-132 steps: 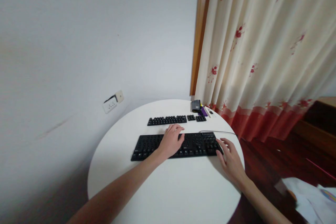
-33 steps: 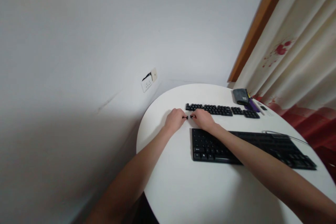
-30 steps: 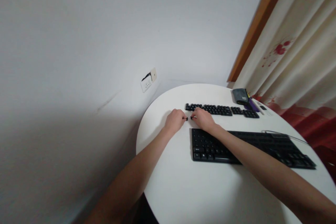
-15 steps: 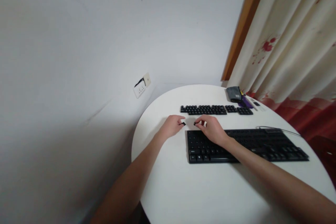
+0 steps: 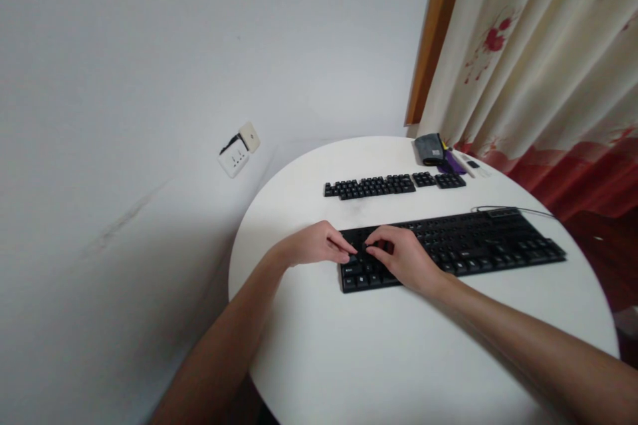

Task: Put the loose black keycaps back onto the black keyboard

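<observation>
A black keyboard [image 5: 498, 242] lies on the white round table, with bare key positions over much of its upper part and keycaps along its lower rows. My left hand [image 5: 319, 244] is over the keyboard's left end, thumb and fingers pinched on a black keycap that mostly blends into the keyboard. Close beside it, my right hand [image 5: 401, 254] pinches another small black keycap [image 5: 367, 247] just above the key positions. Behind the keyboard, loose black keycaps [image 5: 371, 188] stand in rows grouped like a keyboard layout.
At the table's back right sit a grey pouch [image 5: 429, 149], a purple item [image 5: 452, 163] and a white strip-like object [image 5: 471, 166]. A thin cable [image 5: 528, 210] runs from the keyboard's back edge. The wall with a socket [image 5: 234, 158] borders the left; a curtain [image 5: 538, 80] hangs right.
Both hands have moved from behind the keyboard's left end to over it, each bringing its keycap toward the key positions. The view has shifted slightly.
</observation>
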The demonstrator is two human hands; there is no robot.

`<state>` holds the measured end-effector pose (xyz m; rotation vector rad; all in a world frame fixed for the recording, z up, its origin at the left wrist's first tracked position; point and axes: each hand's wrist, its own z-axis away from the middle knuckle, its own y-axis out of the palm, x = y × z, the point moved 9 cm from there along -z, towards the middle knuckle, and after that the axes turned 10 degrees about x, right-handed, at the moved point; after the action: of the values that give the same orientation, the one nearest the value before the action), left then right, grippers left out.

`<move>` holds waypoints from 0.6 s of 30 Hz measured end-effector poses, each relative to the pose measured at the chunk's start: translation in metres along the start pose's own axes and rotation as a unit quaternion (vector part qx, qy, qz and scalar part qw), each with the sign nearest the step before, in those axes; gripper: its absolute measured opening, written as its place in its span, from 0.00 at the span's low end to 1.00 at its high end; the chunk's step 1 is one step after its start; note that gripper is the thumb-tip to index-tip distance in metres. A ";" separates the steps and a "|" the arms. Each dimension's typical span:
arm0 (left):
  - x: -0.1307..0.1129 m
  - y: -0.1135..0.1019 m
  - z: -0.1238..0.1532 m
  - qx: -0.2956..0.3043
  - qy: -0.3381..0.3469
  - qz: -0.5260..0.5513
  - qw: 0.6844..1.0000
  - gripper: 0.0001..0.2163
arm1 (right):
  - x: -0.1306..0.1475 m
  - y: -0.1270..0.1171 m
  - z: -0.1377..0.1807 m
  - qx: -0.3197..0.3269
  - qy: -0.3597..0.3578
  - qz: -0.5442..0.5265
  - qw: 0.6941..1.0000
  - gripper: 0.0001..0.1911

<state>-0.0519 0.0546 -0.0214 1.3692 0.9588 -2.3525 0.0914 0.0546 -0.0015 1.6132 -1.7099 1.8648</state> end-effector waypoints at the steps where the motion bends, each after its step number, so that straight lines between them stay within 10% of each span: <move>1: -0.001 0.000 0.000 -0.003 0.002 -0.008 1.000 0.15 | -0.002 0.001 0.000 0.000 0.002 -0.005 1.000 0.03; 18: -0.011 0.002 -0.004 -0.070 0.010 -0.103 0.992 0.12 | 0.000 0.013 0.002 0.024 -0.008 -0.016 1.000 0.03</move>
<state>-0.0424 0.0548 -0.0147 1.2987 1.3032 -2.3649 0.0838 0.0487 -0.0098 1.6681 -1.6470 1.8975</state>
